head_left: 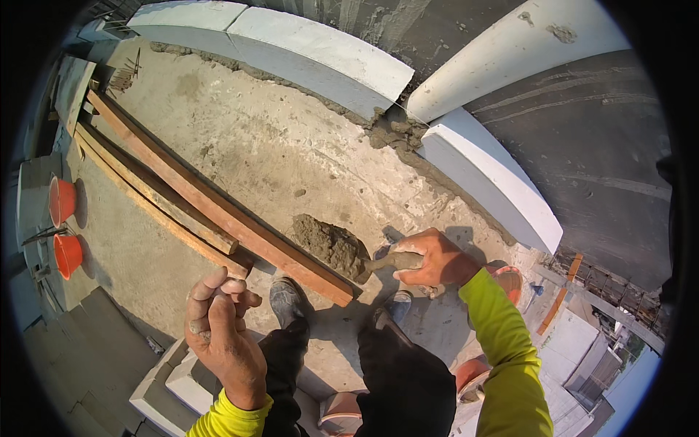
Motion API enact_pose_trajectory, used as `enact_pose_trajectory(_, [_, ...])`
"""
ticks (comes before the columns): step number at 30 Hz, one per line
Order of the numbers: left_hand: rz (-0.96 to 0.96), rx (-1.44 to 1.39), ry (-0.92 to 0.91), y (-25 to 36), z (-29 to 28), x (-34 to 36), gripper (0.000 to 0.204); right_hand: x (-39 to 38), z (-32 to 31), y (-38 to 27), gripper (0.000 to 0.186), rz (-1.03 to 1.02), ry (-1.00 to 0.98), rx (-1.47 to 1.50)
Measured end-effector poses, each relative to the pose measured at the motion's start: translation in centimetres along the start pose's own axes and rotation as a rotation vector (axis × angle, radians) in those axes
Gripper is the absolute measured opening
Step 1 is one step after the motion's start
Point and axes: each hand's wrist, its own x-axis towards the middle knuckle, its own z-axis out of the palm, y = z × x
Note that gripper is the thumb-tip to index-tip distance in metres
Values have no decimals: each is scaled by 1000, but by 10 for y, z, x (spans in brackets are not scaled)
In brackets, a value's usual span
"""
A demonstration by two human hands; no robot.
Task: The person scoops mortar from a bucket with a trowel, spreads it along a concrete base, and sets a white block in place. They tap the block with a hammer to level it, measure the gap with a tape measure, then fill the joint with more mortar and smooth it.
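Observation:
My right hand [431,260] grips the mortar-caked handle of a trowel [393,264], whose blade carries a heap of wet grey mortar [328,246] above the concrete floor. My left hand [226,335] is raised at lower centre, fingers curled toward the thumb; whether anything is inside them is hidden. Long timber boards [196,220] lie diagonally to the left of the mortar. Beyond it, white blocks [313,54] [488,178] stand on a mortar bed along a dark wall, with more wet mortar [397,132] at the gap between them.
A round white pipe or column [510,51] crosses that gap. Two orange buckets [64,200] [68,258] stand at left, more containers [470,375] near my legs. Grey blocks [156,390] are stacked behind my feet. Rebar and planks [561,295] lie at the right.

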Motion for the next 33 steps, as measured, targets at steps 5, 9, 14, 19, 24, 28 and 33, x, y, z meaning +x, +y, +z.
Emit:
enact_pose_trajectory(5, [415,22,-201,12,-13,21,31,55,-86,87,40,384,202,350])
enact_pose_trajectory(9, [446,-81,-257,9,-12,19,33,56,-62,122,38,279,211,285])
enact_pose_trajectory(14, [638,-180,-342,4,-2,22,27,62,33,160,39,84,503,309])
enact_pose_trajectory(19, [624,-214,-378,-1,11,20,28,80,50,164,43,194,522,8])
enact_pose_trajectory(24, [617,-262,-416,3,13,10,27,119,5,133,44,182,594,-209])
enact_pose_trajectory(28, [625,-293,-419,7,4,0,24,106,-21,106,42,162,608,-173])
enact_pose_trajectory(33, [606,-329,-318,-1,-10,-4,19,73,-11,74,39,53,661,-329])
